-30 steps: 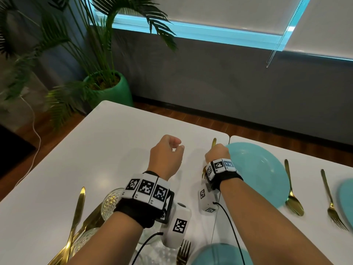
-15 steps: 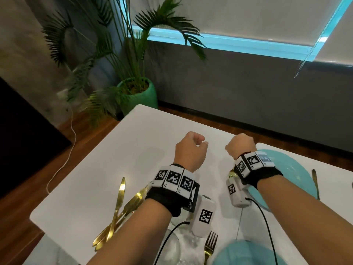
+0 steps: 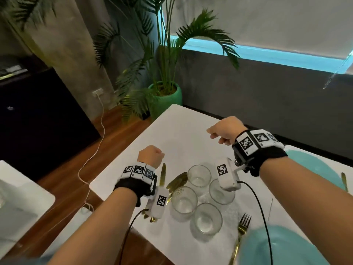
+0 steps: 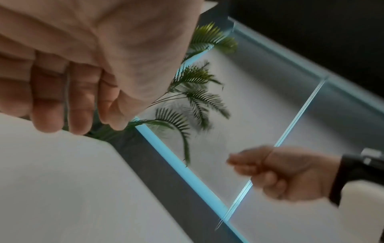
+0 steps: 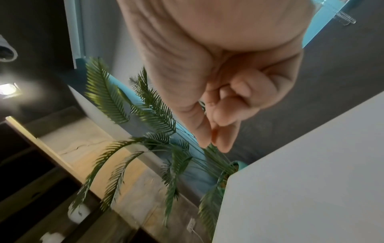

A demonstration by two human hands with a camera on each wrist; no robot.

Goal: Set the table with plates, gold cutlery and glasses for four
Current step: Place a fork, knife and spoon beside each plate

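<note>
Four clear glasses [image 3: 199,177] stand clustered near the white table's [image 3: 183,131] front left corner. A pile of gold cutlery [image 3: 176,182] lies just left of them, with a gold knife [image 3: 163,174] beside it. My left hand [image 3: 151,154] hovers above the table left of the knife, fingers [image 4: 54,105] curled and holding nothing. My right hand [image 3: 221,131] hangs higher, beyond the glasses, its fingers [image 5: 220,115] curled with nothing in them. A gold fork [image 3: 243,226] lies left of the near teal plate [image 3: 282,249]. A second teal plate [image 3: 315,169] sits at the right.
A potted palm [image 3: 166,92] in a green pot stands off the table's far left corner. A white cable [image 3: 99,138] runs across the wooden floor to a wall socket. A dark cabinet [image 3: 38,119] stands at the left. A gold utensil [image 3: 344,181] lies right of the far plate.
My right hand has left the gold cutlery beside the far teal plate and swung left, empty. My left hand drew back toward the cutlery pile. The view turned left, showing the glasses.
</note>
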